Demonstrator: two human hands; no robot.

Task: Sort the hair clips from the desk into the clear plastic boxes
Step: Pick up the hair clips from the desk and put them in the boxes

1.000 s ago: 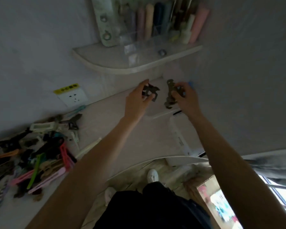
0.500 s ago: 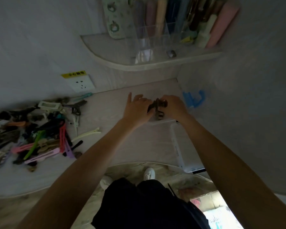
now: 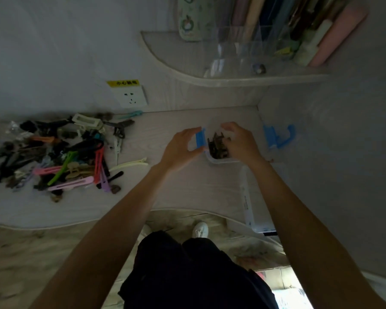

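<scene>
A clear plastic box (image 3: 218, 161) with a blue latch (image 3: 200, 137) stands on the desk near the right wall. Dark brown hair clips (image 3: 217, 146) lie inside it. My left hand (image 3: 181, 146) is beside the box's left end, fingers spread near the blue latch and holding nothing. My right hand (image 3: 240, 142) hovers over the box's right side, fingers curled loosely above the clips; no clip shows in them. A large pile of mixed hair clips (image 3: 54, 157) covers the left part of the desk.
A second clear box (image 3: 252, 204) lies at the desk's front right edge. A blue-latched lid (image 3: 277, 136) leans by the right wall. A corner shelf (image 3: 210, 70) with a clear organiser overhangs the desk. A wall socket (image 3: 129, 97) is behind. A cream clip (image 3: 129, 163) lies apart.
Both hands, each holding a dark clip a second ago, came together over the box and have let go. The clips now lie in the box and the hands have spread apart.
</scene>
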